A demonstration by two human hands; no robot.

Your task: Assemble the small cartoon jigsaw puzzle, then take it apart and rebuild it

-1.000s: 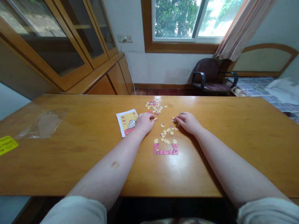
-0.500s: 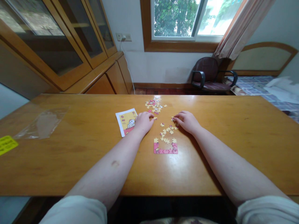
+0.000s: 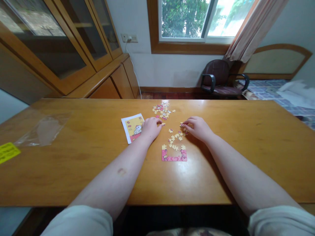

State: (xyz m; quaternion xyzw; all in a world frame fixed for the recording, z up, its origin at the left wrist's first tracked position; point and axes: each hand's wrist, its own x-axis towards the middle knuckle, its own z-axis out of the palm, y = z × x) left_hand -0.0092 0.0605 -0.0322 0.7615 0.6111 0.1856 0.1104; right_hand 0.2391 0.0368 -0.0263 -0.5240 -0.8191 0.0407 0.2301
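Note:
My left hand (image 3: 152, 127) rests by the picture sheet (image 3: 134, 126), fingers closed on a small yellow puzzle piece (image 3: 163, 124). Across from it, my right hand (image 3: 197, 126) pinches another puzzle piece (image 3: 181, 125), partly hidden by the fingertips. Below the hands lie several loose yellow pieces (image 3: 173, 139). Nearer to me, joined pink and yellow pieces form a U-shaped puzzle border (image 3: 175, 159), its open side facing away from me. A heap of mixed pieces (image 3: 162, 110) lies beyond my left hand. The sheet shows a white cartoon figure on yellow and pink, partly covered by my left hand.
The wooden table (image 3: 98, 170) carries a clear plastic bag (image 3: 44, 131) and a yellow label (image 3: 8, 153) at the left. Behind it stand a glass-door cabinet (image 3: 91, 62), an office chair (image 3: 218, 78) and a bed (image 3: 268, 93).
Both hands keep almost the same place and grip. The whole view has shifted very slightly; the puzzle pieces show no clear movement.

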